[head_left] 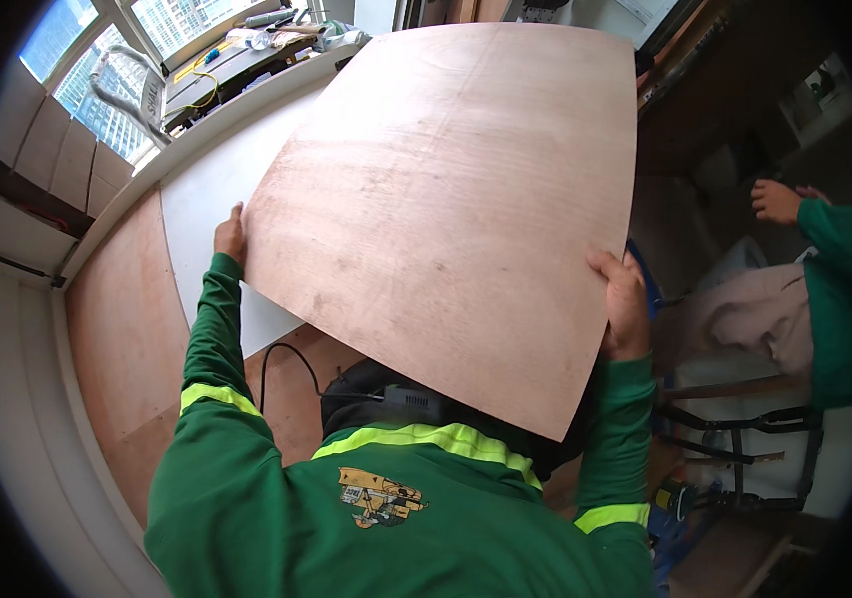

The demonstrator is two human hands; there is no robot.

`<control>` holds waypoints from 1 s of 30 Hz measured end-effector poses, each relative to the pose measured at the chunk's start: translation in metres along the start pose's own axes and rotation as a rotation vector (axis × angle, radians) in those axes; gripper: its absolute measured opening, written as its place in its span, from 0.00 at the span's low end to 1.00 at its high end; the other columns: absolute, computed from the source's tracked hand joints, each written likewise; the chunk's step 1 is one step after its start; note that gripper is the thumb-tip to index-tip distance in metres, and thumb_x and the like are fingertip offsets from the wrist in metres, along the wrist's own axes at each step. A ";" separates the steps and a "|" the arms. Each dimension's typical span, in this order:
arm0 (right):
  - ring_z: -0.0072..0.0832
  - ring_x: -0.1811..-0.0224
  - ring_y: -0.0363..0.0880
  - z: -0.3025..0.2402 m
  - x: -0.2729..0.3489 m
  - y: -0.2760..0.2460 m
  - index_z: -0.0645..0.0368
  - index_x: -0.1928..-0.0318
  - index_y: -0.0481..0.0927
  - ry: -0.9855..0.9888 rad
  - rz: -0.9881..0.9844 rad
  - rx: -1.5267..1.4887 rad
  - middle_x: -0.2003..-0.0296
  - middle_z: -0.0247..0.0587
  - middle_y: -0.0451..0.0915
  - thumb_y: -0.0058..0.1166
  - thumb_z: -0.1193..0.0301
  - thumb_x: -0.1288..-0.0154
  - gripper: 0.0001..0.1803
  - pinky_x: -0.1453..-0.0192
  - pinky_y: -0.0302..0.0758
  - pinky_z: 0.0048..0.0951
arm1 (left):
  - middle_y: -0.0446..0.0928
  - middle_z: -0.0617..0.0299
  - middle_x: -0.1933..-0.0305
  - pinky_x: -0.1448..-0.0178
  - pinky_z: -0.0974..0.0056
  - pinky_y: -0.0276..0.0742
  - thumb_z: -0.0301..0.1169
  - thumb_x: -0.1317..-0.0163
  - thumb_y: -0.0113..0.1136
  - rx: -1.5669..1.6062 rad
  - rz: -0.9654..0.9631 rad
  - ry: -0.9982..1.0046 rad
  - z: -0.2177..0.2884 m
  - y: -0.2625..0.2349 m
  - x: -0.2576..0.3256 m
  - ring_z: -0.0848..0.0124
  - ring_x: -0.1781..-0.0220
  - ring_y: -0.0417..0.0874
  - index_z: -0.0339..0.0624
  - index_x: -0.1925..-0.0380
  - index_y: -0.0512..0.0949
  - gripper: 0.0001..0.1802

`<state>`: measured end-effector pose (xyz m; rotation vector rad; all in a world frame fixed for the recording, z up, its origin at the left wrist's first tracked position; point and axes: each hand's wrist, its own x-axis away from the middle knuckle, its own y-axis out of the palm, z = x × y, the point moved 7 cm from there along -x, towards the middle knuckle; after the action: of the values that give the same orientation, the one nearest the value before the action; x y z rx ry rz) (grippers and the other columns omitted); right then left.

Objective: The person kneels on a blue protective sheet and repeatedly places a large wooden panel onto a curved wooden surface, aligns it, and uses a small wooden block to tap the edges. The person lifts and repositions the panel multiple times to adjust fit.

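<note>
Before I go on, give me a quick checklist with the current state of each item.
1. Left hand on the board's left edge: ok.
2. Right hand gripping the right edge: ok, thumb on top.
3. Co-worker's hand off the board: ok, apart at the right.
4. Cable well away from the left sleeve: not ok, it loops close by.
5. Far edge free of contact: cannot tell, the board hides what lies behind.
</note>
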<state>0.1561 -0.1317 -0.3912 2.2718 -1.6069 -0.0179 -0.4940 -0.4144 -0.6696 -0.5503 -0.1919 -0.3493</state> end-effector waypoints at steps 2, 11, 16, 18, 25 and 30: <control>0.34 0.47 0.85 -0.007 -0.003 0.028 0.70 0.35 0.75 0.002 -0.086 0.109 0.42 0.50 0.83 0.56 0.72 0.26 0.23 0.39 0.82 0.35 | 0.86 0.35 0.49 0.36 0.55 0.78 0.70 0.29 0.56 0.011 0.021 0.015 0.011 -0.047 -0.005 0.52 0.49 0.86 0.11 0.42 0.79 0.56; 0.43 0.48 0.87 0.038 0.007 0.146 0.77 0.40 0.75 0.295 -0.207 -0.344 0.49 0.56 0.83 0.52 0.74 0.23 0.19 0.39 0.86 0.41 | 0.79 0.35 0.30 0.20 0.56 0.67 0.76 0.29 0.52 -0.064 -0.095 0.408 0.037 -0.205 -0.017 0.50 0.27 0.78 0.28 0.35 0.81 0.54; 0.36 0.50 0.85 0.088 0.067 0.177 0.66 0.53 0.79 0.298 -0.061 -0.281 0.51 0.50 0.83 0.56 0.80 0.28 0.06 0.38 0.84 0.41 | 0.36 0.25 0.12 0.17 0.21 0.50 0.76 0.38 0.63 1.076 -0.175 -0.413 -0.029 -0.195 0.178 0.29 0.12 0.42 0.32 0.18 0.19 0.81; 0.34 0.48 0.83 0.115 0.089 0.207 0.66 0.51 0.77 0.318 -0.258 -0.362 0.52 0.46 0.82 0.55 0.80 0.27 0.07 0.34 0.81 0.39 | 0.43 0.23 0.14 0.14 0.33 0.59 0.74 0.35 0.63 1.277 -0.351 -0.356 -0.005 -0.143 0.303 0.34 0.15 0.57 0.31 0.18 0.22 0.78; 0.46 0.33 0.82 0.071 0.070 0.208 0.61 0.27 0.66 0.363 -0.615 -0.261 0.33 0.52 0.78 0.45 0.44 0.18 0.36 0.35 0.82 0.68 | 0.78 0.43 0.30 0.26 0.56 0.80 0.37 0.16 0.51 1.190 -0.340 -0.138 0.027 -0.142 0.391 0.61 0.30 0.84 0.28 0.29 0.68 0.26; 0.54 0.29 0.75 0.037 -0.122 0.140 0.69 0.17 0.42 0.187 -0.389 -0.290 0.30 0.63 0.71 0.55 0.29 0.29 0.66 0.30 0.75 0.70 | 0.81 0.48 0.37 0.28 0.59 0.81 0.31 0.19 0.53 1.038 -0.265 -0.268 0.052 -0.140 0.397 0.62 0.35 0.85 0.29 0.32 0.69 0.22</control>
<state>-0.0230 -0.0706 -0.4077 2.2408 -0.9827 -0.1235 -0.1845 -0.6052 -0.4521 0.4657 -0.6588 -0.3803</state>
